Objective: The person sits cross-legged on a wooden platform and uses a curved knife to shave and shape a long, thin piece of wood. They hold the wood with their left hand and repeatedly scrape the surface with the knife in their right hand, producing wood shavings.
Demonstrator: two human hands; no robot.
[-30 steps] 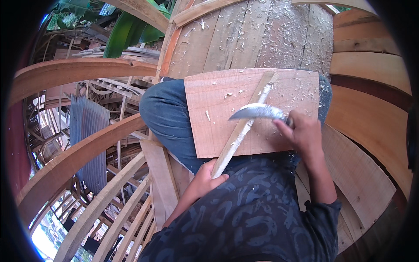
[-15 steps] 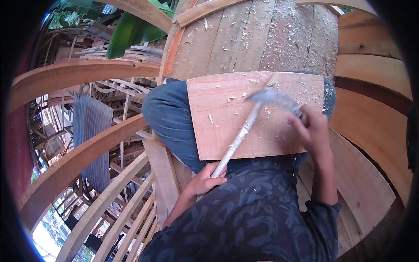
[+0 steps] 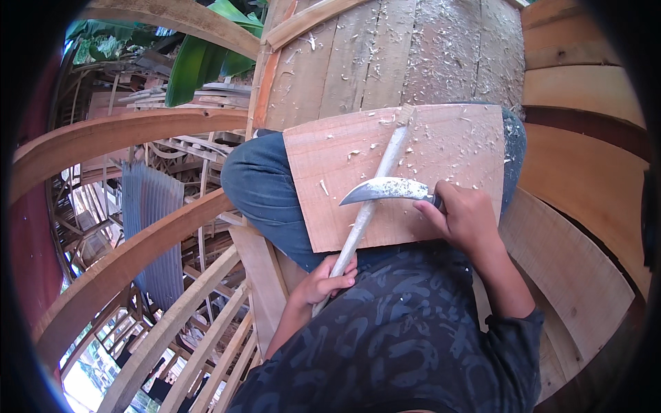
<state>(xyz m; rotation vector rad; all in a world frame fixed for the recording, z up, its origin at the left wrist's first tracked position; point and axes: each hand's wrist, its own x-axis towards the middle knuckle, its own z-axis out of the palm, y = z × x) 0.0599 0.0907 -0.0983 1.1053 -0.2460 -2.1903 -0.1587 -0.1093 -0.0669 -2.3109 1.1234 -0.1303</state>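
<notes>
My left hand (image 3: 329, 279) is closed round the lower end of a pale, whittled wooden stick (image 3: 359, 226). The stick slants up and away across a flat wooden board (image 3: 317, 165) that lies over my lap. In my right hand (image 3: 465, 215) is the dark handle of a knife with a broad curved blade (image 3: 389, 190). The blade points left and crosses over the middle of the stick; whether its edge touches the wood I cannot tell. Small curled shavings (image 3: 352, 153) are scattered on the board.
Beyond my knees, a plank floor (image 3: 385, 62) is strewn with shavings. Curved wooden ribs (image 3: 138, 268) stand at the left, with a corrugated sheet (image 3: 153, 234) and heaped timber outside. Planked sides (image 3: 578, 165) rise at the right. Green leaves (image 3: 200, 65) hang at the far left.
The knife has come nearer to me along the stick, and its blade, blurred before, is now sharp. The stick stands a little steeper. My left hand keeps its hold.
</notes>
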